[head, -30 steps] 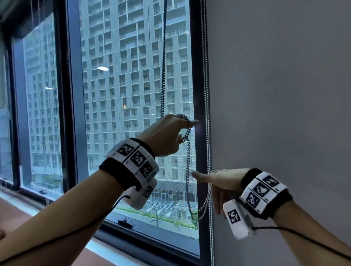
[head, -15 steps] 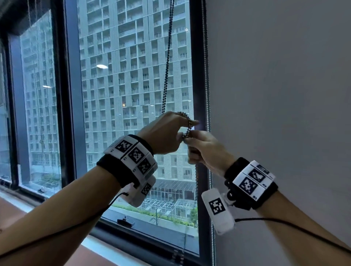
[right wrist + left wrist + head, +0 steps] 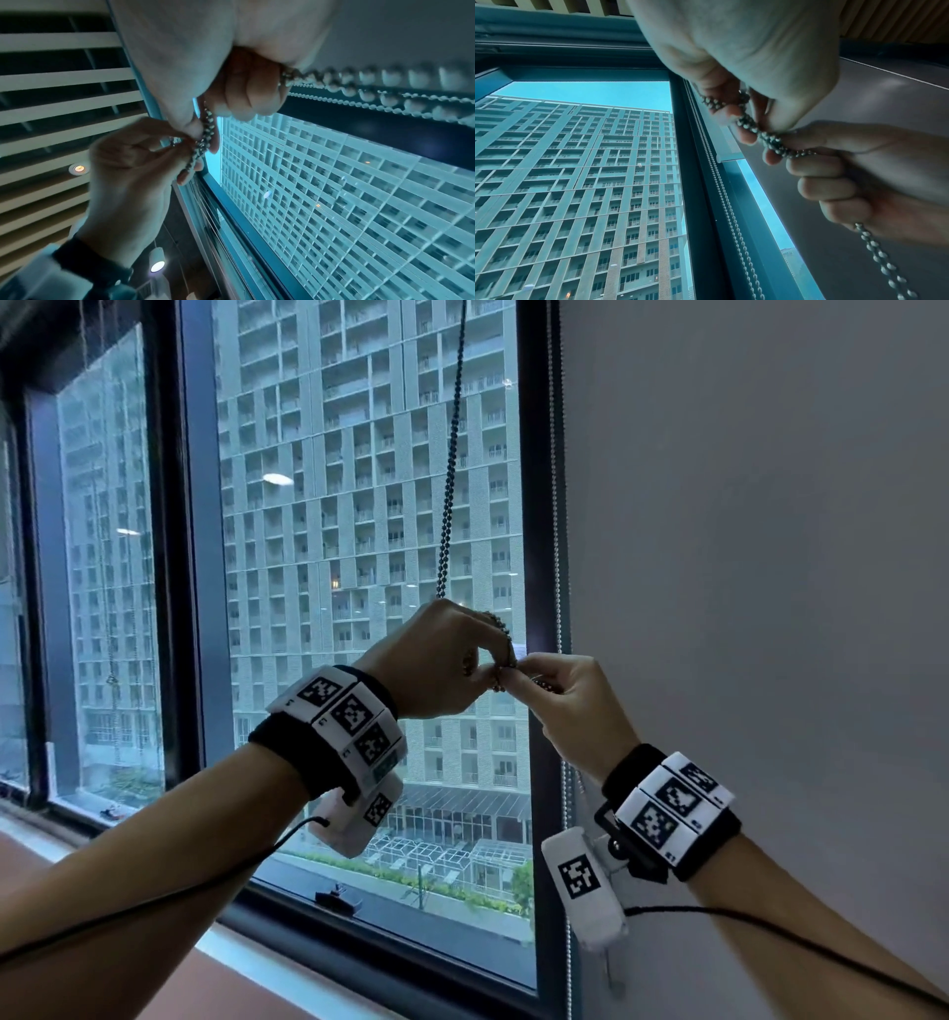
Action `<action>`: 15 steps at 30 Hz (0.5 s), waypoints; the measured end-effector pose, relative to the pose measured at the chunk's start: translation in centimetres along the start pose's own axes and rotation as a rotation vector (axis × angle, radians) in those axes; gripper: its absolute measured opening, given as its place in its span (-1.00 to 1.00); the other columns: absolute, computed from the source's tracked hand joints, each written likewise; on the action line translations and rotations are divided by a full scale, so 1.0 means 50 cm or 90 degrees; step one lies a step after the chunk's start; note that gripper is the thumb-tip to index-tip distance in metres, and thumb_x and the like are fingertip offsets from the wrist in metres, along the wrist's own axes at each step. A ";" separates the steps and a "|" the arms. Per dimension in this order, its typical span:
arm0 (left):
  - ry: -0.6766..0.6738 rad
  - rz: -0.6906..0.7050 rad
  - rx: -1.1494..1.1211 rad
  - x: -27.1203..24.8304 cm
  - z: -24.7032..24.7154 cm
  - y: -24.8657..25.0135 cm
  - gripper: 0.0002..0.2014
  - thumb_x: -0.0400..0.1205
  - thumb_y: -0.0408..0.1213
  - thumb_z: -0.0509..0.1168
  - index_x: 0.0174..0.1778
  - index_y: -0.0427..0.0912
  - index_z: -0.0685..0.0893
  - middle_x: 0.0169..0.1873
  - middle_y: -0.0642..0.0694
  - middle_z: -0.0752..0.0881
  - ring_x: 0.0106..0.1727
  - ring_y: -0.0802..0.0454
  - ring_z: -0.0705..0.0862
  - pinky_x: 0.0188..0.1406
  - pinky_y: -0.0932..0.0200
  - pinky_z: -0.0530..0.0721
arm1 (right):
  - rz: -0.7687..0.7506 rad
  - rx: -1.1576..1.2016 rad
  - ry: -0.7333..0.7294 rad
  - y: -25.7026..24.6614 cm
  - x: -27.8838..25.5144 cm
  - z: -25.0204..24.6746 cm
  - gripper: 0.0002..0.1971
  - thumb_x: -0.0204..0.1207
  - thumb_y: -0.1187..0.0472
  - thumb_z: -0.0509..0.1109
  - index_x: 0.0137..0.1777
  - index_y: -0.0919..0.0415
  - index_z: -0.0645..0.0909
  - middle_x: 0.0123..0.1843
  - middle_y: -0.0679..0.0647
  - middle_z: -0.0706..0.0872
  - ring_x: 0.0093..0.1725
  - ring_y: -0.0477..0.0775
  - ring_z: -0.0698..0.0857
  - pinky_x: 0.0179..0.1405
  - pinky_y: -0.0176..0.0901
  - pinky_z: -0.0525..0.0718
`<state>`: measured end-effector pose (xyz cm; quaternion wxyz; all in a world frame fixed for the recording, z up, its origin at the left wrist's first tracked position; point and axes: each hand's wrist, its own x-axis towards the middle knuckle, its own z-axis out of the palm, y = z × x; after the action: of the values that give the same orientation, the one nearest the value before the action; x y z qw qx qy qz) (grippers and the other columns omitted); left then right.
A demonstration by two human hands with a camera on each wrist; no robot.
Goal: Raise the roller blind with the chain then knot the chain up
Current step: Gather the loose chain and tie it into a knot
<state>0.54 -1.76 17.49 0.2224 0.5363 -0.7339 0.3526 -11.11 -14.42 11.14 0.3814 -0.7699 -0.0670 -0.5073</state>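
Our left fingertips (image 3: pixel 731 116) pinch a bunched loop of the bead chain (image 3: pixel 452 469), thumb and forefinger closed on it. Our right fingers (image 3: pixel 816 168) curl round the same bunch from the other side, thumb and forefinger nipping it just where the two hands touch. In the right wrist view a further run of beads leaves our right fist and trails off sideways; in the left wrist view beads drop below that fist.

Left hand (image 3: pixel 436 660) and right hand (image 3: pixel 570 701) meet in front of the window frame (image 3: pixel 539 505), the chain running taut up from the left hand and out of the top of the head view.

The glass beside us stands uncovered, with a tower block outside; we judge the raising done. The neighbouring blind (image 3: pixel 744 557) to the right hangs down, its own pale chain (image 3: pixel 557 505) along the frame.

The knot we judge part made: strands gathered and crossed between the fingers, not yet drawn tight. Whether a full turn is through the loop we cannot tell. Left: pull it snug, let go.
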 end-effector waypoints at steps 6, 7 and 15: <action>0.109 -0.016 0.061 -0.011 0.015 0.016 -0.72 0.48 -0.39 0.41 0.04 -0.19 0.50 0.06 -0.11 0.51 -0.33 0.05 0.65 -0.36 0.14 0.72 | 0.050 -0.021 -0.026 0.018 -0.003 -0.008 -0.78 0.61 0.19 0.32 -0.21 0.25 0.71 -0.71 -0.20 0.44 -0.68 -0.18 0.28 -0.65 -0.44 0.24; 0.105 -0.030 0.064 -0.013 0.020 0.018 -0.70 0.49 -0.42 0.38 0.10 -0.20 0.49 0.08 -0.13 0.50 -0.33 0.05 0.63 -0.36 0.13 0.72 | 0.046 -0.033 -0.036 0.018 -0.005 -0.008 -0.76 0.62 0.18 0.31 -0.18 0.28 0.72 -0.70 -0.21 0.46 -0.68 -0.19 0.31 -0.64 -0.46 0.26; 0.220 -0.265 0.184 -0.017 0.062 -0.002 -0.37 0.33 -0.31 0.42 0.35 -0.08 0.43 0.28 -0.26 0.48 0.30 -0.18 0.47 0.20 0.02 0.49 | 0.003 -0.097 -0.050 0.039 -0.029 0.018 -0.75 0.63 0.11 0.31 -0.13 0.25 0.73 -0.65 -0.28 0.52 -0.62 -0.18 0.30 -0.55 -0.32 0.31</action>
<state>1.06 -3.57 14.88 0.3329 0.6331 -0.5018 0.4864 -10.18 -14.76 8.74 0.3198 -0.8162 -0.0415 -0.4794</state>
